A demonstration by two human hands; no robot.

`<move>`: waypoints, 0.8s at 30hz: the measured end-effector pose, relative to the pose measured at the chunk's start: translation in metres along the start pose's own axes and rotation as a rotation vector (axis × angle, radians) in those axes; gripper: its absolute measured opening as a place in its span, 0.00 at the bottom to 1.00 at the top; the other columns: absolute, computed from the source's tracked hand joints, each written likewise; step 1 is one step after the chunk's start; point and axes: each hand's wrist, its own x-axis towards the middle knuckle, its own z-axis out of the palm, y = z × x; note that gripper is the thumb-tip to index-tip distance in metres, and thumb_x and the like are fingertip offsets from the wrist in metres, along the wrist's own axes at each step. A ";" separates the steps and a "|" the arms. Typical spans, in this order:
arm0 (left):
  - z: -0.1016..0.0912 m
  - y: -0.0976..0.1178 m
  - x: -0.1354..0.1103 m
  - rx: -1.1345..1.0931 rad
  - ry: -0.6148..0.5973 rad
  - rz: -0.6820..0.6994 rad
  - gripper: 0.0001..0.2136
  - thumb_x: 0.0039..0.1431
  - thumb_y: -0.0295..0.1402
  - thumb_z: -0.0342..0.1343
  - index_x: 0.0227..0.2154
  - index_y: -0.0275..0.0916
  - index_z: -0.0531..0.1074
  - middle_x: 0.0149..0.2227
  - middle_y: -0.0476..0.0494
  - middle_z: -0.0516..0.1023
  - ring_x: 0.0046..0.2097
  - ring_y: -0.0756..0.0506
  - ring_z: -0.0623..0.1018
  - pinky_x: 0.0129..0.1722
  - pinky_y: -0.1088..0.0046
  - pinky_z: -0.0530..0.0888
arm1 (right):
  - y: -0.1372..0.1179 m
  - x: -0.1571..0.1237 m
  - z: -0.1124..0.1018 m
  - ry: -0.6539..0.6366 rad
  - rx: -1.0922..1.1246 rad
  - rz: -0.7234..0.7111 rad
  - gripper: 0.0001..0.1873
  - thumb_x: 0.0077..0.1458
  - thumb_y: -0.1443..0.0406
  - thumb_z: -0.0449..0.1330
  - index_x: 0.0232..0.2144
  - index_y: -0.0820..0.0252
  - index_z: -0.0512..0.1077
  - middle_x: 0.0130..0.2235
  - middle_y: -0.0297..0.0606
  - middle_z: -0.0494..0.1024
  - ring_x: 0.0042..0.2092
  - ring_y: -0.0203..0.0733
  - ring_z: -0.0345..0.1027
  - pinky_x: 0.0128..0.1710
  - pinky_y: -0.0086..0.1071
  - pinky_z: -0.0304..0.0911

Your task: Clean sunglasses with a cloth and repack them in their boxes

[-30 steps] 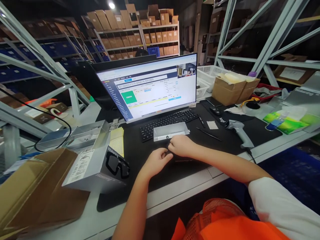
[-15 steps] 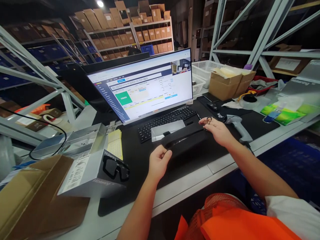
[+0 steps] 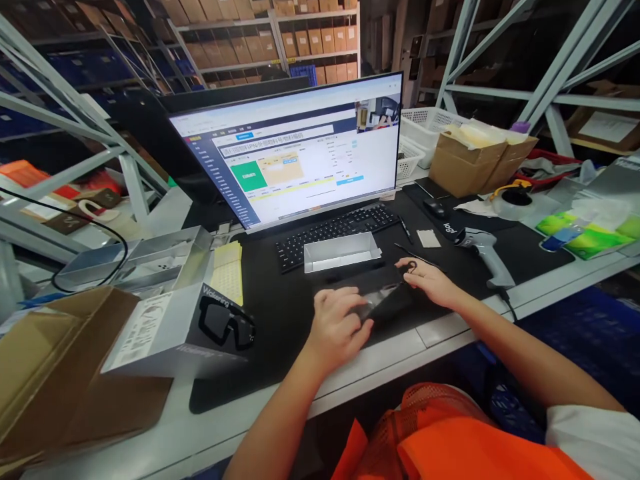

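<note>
Here the left hand [image 3: 340, 327] lies flat on a black pouch [image 3: 389, 303] on the desk [image 3: 440, 330], fingers spread wide. The right hand [image 3: 431, 281] pinches the cord [image 3: 411, 266] at the pouch's end, near a silver tray [image 3: 343, 252].

Single view from a camera worn on the person's head — facing forward and down over the desk [image 3: 440, 331]. It sits close: left hand [image 3: 340, 327], right hand [image 3: 433, 283] and black pouch [image 3: 387, 303] lie low in the centre, monitor [image 3: 300, 153] just beyond — shelves [image 3: 300, 40] far behind.
</note>
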 end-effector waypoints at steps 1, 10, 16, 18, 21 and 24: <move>0.004 0.003 -0.001 -0.014 -0.068 -0.010 0.13 0.59 0.29 0.61 0.20 0.38 0.67 0.45 0.44 0.80 0.54 0.40 0.77 0.53 0.54 0.65 | 0.004 -0.002 -0.003 -0.037 -0.053 0.000 0.23 0.60 0.51 0.57 0.20 0.58 0.72 0.50 0.46 0.77 0.51 0.53 0.72 0.55 0.48 0.64; 0.028 -0.006 -0.009 -0.049 -0.164 -0.423 0.10 0.66 0.30 0.52 0.37 0.42 0.81 0.61 0.39 0.72 0.66 0.35 0.65 0.62 0.45 0.64 | -0.075 0.006 0.005 -0.163 -0.346 -0.542 0.07 0.60 0.67 0.60 0.37 0.56 0.79 0.65 0.43 0.66 0.71 0.56 0.50 0.68 0.52 0.54; 0.026 -0.013 -0.008 -0.078 -0.176 -0.575 0.14 0.61 0.31 0.59 0.49 0.44 0.77 0.65 0.39 0.68 0.68 0.34 0.63 0.64 0.42 0.64 | -0.060 0.034 0.026 -0.291 -0.486 -0.474 0.09 0.60 0.63 0.63 0.40 0.58 0.81 0.69 0.49 0.60 0.71 0.69 0.46 0.64 0.68 0.51; 0.024 -0.014 -0.007 -0.064 -0.211 -0.596 0.15 0.59 0.32 0.61 0.49 0.44 0.76 0.65 0.39 0.67 0.69 0.33 0.62 0.64 0.42 0.64 | -0.050 0.035 0.027 -0.334 -0.481 -0.436 0.11 0.61 0.60 0.63 0.42 0.57 0.81 0.71 0.49 0.57 0.71 0.70 0.44 0.64 0.69 0.51; 0.022 -0.013 -0.006 -0.028 -0.251 -0.606 0.16 0.58 0.33 0.63 0.50 0.43 0.75 0.66 0.38 0.65 0.70 0.32 0.60 0.65 0.41 0.63 | -0.042 0.031 0.025 -0.368 -0.425 -0.442 0.10 0.63 0.60 0.61 0.39 0.57 0.81 0.72 0.45 0.55 0.72 0.66 0.41 0.65 0.67 0.48; 0.021 -0.014 -0.005 -0.037 -0.272 -0.583 0.16 0.57 0.33 0.64 0.49 0.43 0.73 0.67 0.37 0.63 0.70 0.31 0.58 0.65 0.41 0.63 | -0.042 0.029 0.022 -0.395 -0.324 -0.456 0.10 0.64 0.62 0.59 0.34 0.57 0.80 0.71 0.41 0.56 0.73 0.63 0.39 0.67 0.68 0.43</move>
